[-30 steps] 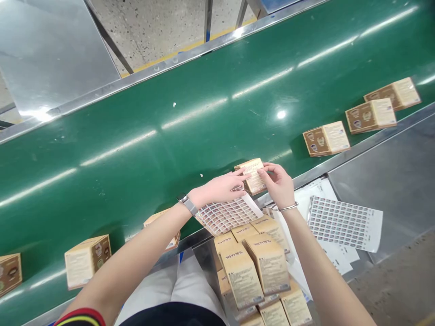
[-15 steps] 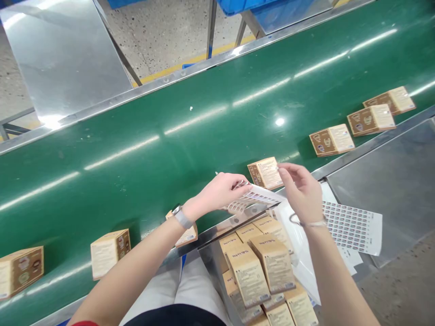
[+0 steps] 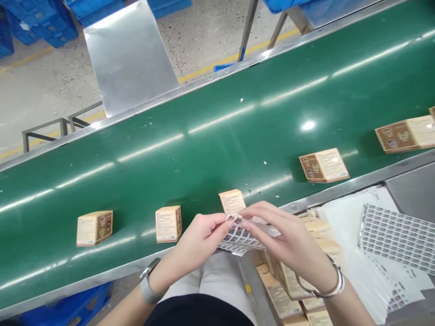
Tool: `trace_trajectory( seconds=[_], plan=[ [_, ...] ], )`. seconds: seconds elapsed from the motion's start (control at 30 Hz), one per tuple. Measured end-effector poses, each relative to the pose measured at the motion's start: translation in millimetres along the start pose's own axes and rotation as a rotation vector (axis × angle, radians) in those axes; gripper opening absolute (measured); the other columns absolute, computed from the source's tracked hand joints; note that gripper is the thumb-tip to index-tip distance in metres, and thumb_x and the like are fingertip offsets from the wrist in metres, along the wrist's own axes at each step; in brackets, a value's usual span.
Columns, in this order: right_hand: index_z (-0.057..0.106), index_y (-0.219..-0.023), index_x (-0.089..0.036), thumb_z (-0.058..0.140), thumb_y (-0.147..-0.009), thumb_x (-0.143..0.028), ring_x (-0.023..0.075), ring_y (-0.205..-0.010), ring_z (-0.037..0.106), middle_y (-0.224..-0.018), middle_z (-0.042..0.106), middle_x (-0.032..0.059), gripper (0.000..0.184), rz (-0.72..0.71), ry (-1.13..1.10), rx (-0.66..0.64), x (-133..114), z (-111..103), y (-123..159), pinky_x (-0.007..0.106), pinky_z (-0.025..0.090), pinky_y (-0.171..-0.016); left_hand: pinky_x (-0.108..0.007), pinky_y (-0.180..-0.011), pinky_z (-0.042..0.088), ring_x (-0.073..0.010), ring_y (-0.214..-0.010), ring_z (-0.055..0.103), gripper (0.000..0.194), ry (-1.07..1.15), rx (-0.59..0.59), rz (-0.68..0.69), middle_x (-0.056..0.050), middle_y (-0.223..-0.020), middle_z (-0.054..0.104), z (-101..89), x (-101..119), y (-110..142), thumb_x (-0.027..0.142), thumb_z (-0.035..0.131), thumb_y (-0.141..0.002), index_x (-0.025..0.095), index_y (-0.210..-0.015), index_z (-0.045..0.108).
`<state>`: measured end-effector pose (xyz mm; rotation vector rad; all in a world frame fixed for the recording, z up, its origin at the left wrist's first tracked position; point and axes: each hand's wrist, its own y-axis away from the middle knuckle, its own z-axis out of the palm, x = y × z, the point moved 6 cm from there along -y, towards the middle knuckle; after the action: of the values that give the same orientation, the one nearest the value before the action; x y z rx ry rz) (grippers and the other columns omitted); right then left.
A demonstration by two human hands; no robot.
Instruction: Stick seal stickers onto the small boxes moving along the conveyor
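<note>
So both hands are bunched together low in the middle, right at the near edge of the green belt [image 3: 210,136]. The left hand [image 3: 204,233] (the one with the watch [image 3: 149,281] on its wrist) has thumb and forefinger pinched on the top edge of a label sheet [image 3: 239,241], which is bent and hangs below the fingers, over the near metal edge of the belt. The right hand [image 3: 285,233], with a bangle [image 3: 336,285] at the wrist, comes in from the other side, thumb and fingertips just beside that same edge. Fair warning, it's blurry there, so I can't tell whether the right fingertips are closed on a label, on the sheet, or on nothing. Just past the fingers sits a small carton [image 3: 232,200], its lower part hidden behind them. Two more cartons stand on the belt to the left, the nearer one [image 3: 168,224] and the farther one [image 3: 95,228], and to the right there's another carton [image 3: 324,165], with more at the frame's edge. Below the right hand is a pile of cartons [image 3: 282,294], partly covered by the arm, and beside that a second printed sheet [image 3: 397,237] lies on some white papers [image 3: 350,222].
</note>
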<state>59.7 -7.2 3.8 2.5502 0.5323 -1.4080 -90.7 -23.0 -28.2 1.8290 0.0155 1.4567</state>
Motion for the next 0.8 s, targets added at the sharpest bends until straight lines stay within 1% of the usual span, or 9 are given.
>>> trace_trajectory(
  seconds=[0.17, 0.33, 0.4, 0.47, 0.53, 0.6, 0.63, 0.7, 0.8],
  plan=[
    [0.064, -0.097, -0.024, 0.053, -0.096, -0.018, 0.0187, -0.081, 0.067, -0.088, 0.071, 0.0043, 0.013, -0.107, 0.111, 0.021, -25, 29, 4, 0.034, 0.057, -0.072, -0.024, -0.053, 0.023, -0.01, -0.059, 0.03, 0.037, -0.049, 0.01, -0.025, 0.005, -0.061, 0.033, -3.7, -15, 25, 0.038, 0.041, -0.097, 0.018, -0.065, 0.039],
    [0.065, -0.097, -0.023, 0.054, -0.093, -0.011, 0.0231, -0.087, 0.069, -0.094, 0.073, 0.0077, 0.017, -0.228, 0.298, 0.071, -41, 45, 17, 0.04, 0.056, -0.075, -0.023, -0.056, 0.027, -0.0104, -0.063, 0.034, 0.023, 0.144, -0.103, -0.045, 0.004, -0.067, 0.041, 7.8, -31, 34, 0.034, 0.049, -0.093, 0.018, -0.076, 0.05],
    [0.066, -0.098, -0.024, 0.056, -0.09, -0.008, 0.0242, -0.091, 0.069, -0.097, 0.073, 0.0081, 0.021, -0.243, 0.271, 0.115, -44, 45, 25, 0.042, 0.056, -0.078, -0.023, -0.055, 0.026, -0.0102, -0.061, 0.034, 0.021, 0.2, -0.086, -0.06, 0.004, -0.066, 0.042, 11.0, -39, 33, 0.032, 0.049, -0.091, 0.017, -0.077, 0.052],
    [0.066, -0.096, -0.027, 0.058, -0.088, -0.008, 0.0237, -0.092, 0.069, -0.096, 0.073, 0.0066, 0.021, -0.172, 0.143, 0.154, -35, 40, 33, 0.043, 0.057, -0.079, -0.023, -0.053, 0.025, -0.0098, -0.058, 0.034, 0.023, 0.247, -0.064, -0.11, 0.004, -0.064, 0.043, 13.7, -49, 31, 0.033, 0.049, -0.09, 0.016, -0.076, 0.054],
    [0.068, -0.089, -0.028, 0.061, -0.088, -0.017, 0.0239, -0.096, 0.068, -0.1, 0.073, 0.0062, 0.013, 0.034, -0.009, 0.204, -6, 31, 37, 0.044, 0.056, -0.083, -0.023, -0.053, 0.028, -0.0104, -0.057, 0.04, 0.024, 0.278, -0.08, -0.149, 0.002, -0.065, 0.05, 17.2, -57, 25, 0.035, 0.05, -0.089, 0.015, -0.081, 0.059],
    [0.068, -0.081, -0.027, 0.065, -0.086, -0.031, 0.0256, -0.104, 0.066, -0.108, 0.071, 0.007, 0.008, 0.341, -0.149, 0.304, 41, 21, 42, 0.047, 0.054, -0.09, -0.023, -0.054, 0.033, -0.0122, -0.059, 0.048, 0.025, 0.212, -0.089, -0.147, 0.0, -0.068, 0.058, 18.4, -60, 15, 0.034, 0.05, -0.089, 0.014, -0.082, 0.062],
    [0.068, -0.078, -0.026, 0.067, -0.083, -0.04, 0.0266, -0.107, 0.065, -0.113, 0.07, 0.0076, 0.015, 0.492, -0.233, 0.374, 68, 17, 45, 0.048, 0.052, -0.093, -0.024, -0.056, 0.036, -0.0136, -0.062, 0.052, 0.025, 0.144, -0.087, -0.121, -0.001, -0.07, 0.062, 18.3, -60, 7, 0.033, 0.049, -0.089, 0.015, -0.08, 0.063],
    [0.068, -0.076, -0.024, 0.075, -0.07, -0.054, 0.0268, -0.104, 0.066, -0.104, 0.073, 0.0074, 0.031, 0.744, -0.443, 0.562, 119, 14, 53, 0.048, 0.05, -0.096, -0.026, -0.064, 0.042, -0.0165, -0.073, 0.059, 0.023, -0.007, -0.092, -0.022, -0.003, -0.08, 0.069, 19.5, -55, -12, 0.029, 0.049, -0.089, 0.016, -0.078, 0.064],
    [0.068, -0.077, -0.023, 0.077, -0.06, -0.062, 0.0264, -0.095, 0.068, -0.092, 0.074, 0.0068, 0.043, 0.808, -0.515, 0.621, 163, 18, 48, 0.046, 0.054, -0.089, -0.031, -0.088, 0.045, -0.0208, -0.104, 0.06, 0.016, -0.16, -0.169, 0.217, -0.004, -0.123, 0.069, 29.4, -41, -44, 0.019, 0.049, -0.085, 0.019, -0.076, 0.062]
  ],
)
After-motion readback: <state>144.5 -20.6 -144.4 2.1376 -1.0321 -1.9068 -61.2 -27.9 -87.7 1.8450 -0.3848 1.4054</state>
